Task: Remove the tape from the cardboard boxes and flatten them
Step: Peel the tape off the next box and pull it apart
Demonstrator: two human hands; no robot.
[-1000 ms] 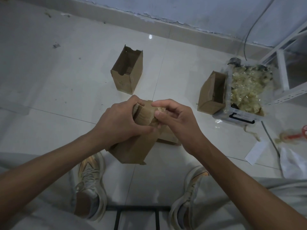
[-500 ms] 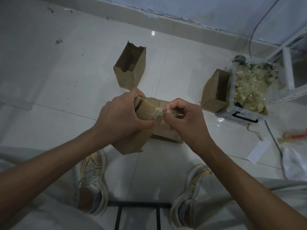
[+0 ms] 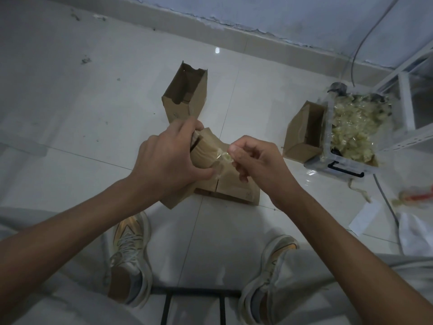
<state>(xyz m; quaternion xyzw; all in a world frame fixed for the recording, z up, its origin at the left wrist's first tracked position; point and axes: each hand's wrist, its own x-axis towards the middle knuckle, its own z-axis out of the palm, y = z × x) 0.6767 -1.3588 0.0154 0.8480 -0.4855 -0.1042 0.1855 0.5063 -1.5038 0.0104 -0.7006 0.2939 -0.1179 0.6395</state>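
Now the left hand (image 3: 167,160) wraps around a small brown cardboard box (image 3: 206,151), fingers curled over its upper edge and thumb pressed along its front, holding it tilted above the floor (image 3: 70,102). Just beside it, the right hand (image 3: 255,160) pinches a strip of clear, crinkled tape (image 3: 222,160) between thumb and fingertips; the strip stretches from the box face to the fingers. Under the hands a flat box (image 3: 234,186) lies on the glossy pale tiles, its two flaps meeting at a seam. Farther off an open box (image 3: 187,99) stands upright with a ragged torn rim. To the right a third box (image 3: 304,134) leans against a clear plastic bin (image 3: 346,165) heaped with wadded yellowish tape. White paper scraps (image 3: 365,216) lie near the bin.
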